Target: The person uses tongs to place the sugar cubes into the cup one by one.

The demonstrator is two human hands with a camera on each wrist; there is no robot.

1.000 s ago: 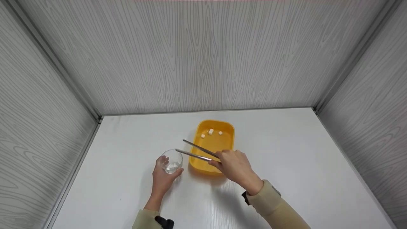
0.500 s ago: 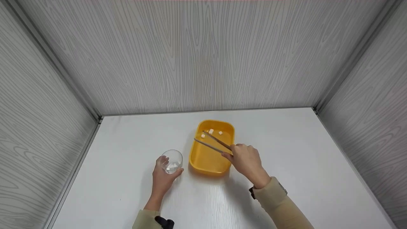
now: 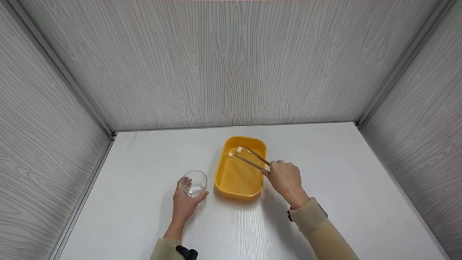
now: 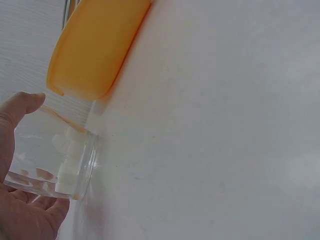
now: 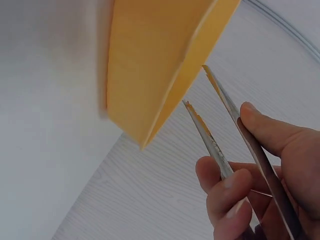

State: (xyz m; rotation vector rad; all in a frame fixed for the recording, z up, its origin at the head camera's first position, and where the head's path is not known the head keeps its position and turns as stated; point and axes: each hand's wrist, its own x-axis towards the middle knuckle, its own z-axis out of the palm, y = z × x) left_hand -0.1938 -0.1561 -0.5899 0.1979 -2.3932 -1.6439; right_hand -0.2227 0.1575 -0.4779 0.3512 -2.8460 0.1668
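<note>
My left hand (image 3: 185, 204) curls round a clear glass (image 3: 195, 183) left of the yellow tray (image 3: 240, 180). White pieces (image 4: 69, 167) lie at the bottom of the glass in the left wrist view. Metal tongs (image 3: 252, 163) are gripped in my right hand (image 3: 287, 180), at the tray's right side. Their arms stand apart over the far half of the tray, with nothing seen held between the tips. Small white cubes lie there: one at the left (image 3: 230, 154), a larger one (image 3: 239, 149), and one partly hidden behind an upper tong arm.
The tray and glass stand on a white table (image 3: 144, 162). Grey wood-grain panels (image 3: 231, 65) rise behind it and at both sides. A black strap (image 3: 186, 252) shows at my left sleeve.
My right hand has moved right and away from me, carrying the tongs from beside the glass to over the tray's far half. The left hand and glass have stayed in place.
</note>
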